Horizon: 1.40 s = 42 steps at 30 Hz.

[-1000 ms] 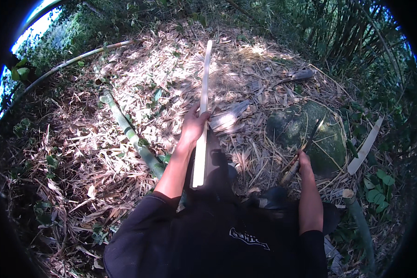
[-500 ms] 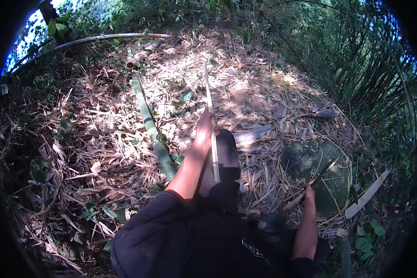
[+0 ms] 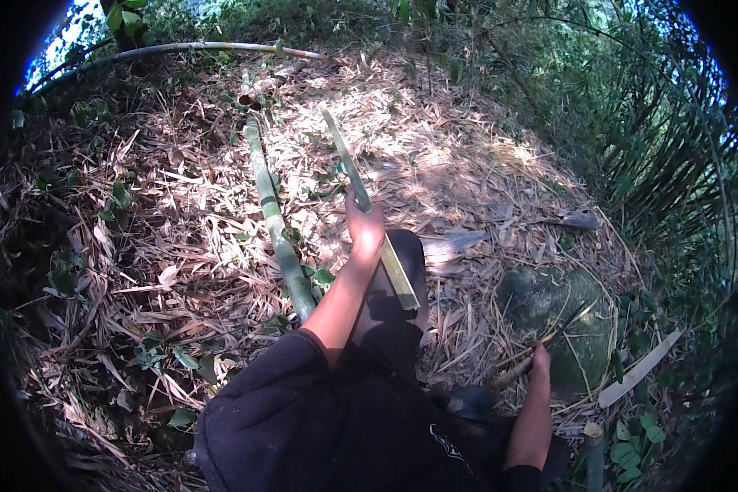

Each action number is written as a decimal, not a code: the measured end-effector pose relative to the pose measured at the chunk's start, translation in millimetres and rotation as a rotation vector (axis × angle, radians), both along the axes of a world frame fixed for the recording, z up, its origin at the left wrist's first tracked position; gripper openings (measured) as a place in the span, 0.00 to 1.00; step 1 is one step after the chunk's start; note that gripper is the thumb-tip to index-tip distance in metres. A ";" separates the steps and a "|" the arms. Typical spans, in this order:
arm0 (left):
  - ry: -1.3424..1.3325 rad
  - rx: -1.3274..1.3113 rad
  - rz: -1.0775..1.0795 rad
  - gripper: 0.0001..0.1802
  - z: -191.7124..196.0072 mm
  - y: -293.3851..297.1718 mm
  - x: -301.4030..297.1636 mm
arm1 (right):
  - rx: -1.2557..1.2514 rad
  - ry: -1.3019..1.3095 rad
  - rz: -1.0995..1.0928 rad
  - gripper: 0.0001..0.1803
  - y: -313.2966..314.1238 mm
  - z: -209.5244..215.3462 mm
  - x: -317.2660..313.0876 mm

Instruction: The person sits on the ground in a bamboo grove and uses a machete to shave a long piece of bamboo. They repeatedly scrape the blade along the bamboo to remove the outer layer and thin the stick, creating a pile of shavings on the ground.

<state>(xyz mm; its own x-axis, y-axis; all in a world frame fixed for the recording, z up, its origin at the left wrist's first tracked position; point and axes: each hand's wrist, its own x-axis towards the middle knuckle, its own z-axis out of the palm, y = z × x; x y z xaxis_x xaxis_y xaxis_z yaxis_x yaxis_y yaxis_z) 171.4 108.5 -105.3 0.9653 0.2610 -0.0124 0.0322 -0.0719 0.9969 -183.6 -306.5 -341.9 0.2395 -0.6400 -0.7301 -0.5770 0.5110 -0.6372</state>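
Note:
In my left hand (image 3: pixel 364 223) is a split bamboo strip (image 3: pixel 399 275), the fingers closed round its middle. The strip slants above my bent knee (image 3: pixel 406 246), its far end up and to the left, its lower end by my thigh. My right hand (image 3: pixel 540 357) is closed on the long, light handle of a knife (image 3: pixel 512 373). The knife's dark, narrow blade points up and right above a mossy rock (image 3: pixel 541 295). The two hands are well apart, and the blade does not touch the strip.
A green bamboo pole (image 3: pixel 272 215) lies on dry leaf litter (image 3: pixel 164 238) to my left. A long cut pole (image 3: pixel 197 46) curves across the far left. Right of the rock lies a pale flat bamboo piece (image 3: pixel 641 368), near a cut stump (image 3: pixel 594 435). Dense bamboo (image 3: pixel 664 156) stands at right.
The bamboo strip has turned in my left hand: its far end has swung left, its near end right, and a greener face shows. My right hand stays by the rock with the knife.

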 end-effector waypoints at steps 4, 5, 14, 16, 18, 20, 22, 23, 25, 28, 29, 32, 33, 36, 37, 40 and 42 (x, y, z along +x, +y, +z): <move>-0.025 -0.117 -0.006 0.38 11.1 -26.2 -2.5 | -0.242 0.141 0.056 0.25 -39.8 -35.6 -30.0; -0.045 -0.146 -0.010 0.38 8.9 -31.9 -0.5 | -0.324 0.208 0.090 0.31 -48.1 -36.1 -34.4; 0.007 -0.103 0.049 0.33 -6.1 -12.0 -0.2 | -0.506 0.677 0.590 0.30 23.4 18.6 -28.5; 0.083 -0.178 0.007 0.31 14.6 -32.8 -11.3 | -0.539 0.713 0.674 0.30 4.7 19.3 -35.1; 0.122 -0.232 0.001 0.30 15.7 -28.2 -18.7 | -0.530 0.647 0.646 0.30 17.3 32.6 -25.6; 0.132 -0.311 -0.010 0.28 -8.0 -19.0 -18.0 | -0.522 0.633 0.633 0.29 46.9 75.8 -2.7; 0.144 -0.296 -0.013 0.25 -7.4 -38.7 -27.1 | -0.545 0.681 0.583 0.29 61.6 137.8 29.1; 0.154 -0.251 -0.027 0.25 9.2 -50.2 -38.5 | -0.600 0.610 0.595 0.27 69.4 166.0 45.5; 0.140 -0.190 -0.055 0.23 20.3 -66.2 -53.7 | -0.564 0.164 0.610 0.26 75.7 180.4 63.7; 0.133 0.010 -0.076 0.27 8.2 -87.7 -75.0 | -0.249 -0.475 0.592 0.27 154.4 245.6 86.1; 0.123 0.029 -0.090 0.27 4.1 -102.6 -82.9 | -0.252 -0.559 0.682 0.30 177.6 257.8 84.0; 0.117 0.072 -0.157 0.27 -6.6 -127.3 -106.6 | -0.581 -0.407 0.914 0.29 228.3 268.2 82.8; 0.133 0.057 -0.203 0.27 -11.8 -132.2 -112.5 | -0.740 -0.276 0.981 0.27 234.2 268.8 79.7; 0.114 0.061 -0.358 0.25 -25.3 -150.2 -126.5 | -0.351 -0.266 0.743 0.24 224.3 238.1 77.3; 0.166 0.000 -0.484 0.23 -13.2 -153.8 -130.9 | 0.043 -0.413 0.504 0.16 210.9 226.0 66.8; 0.192 -0.134 -0.649 0.18 -28.2 -147.8 -123.4 | 0.802 -0.707 0.205 0.07 200.4 234.2 50.7; 0.298 -0.174 -0.689 0.17 -22.6 -140.5 -112.0 | 0.823 -0.726 0.081 0.07 192.0 235.6 43.8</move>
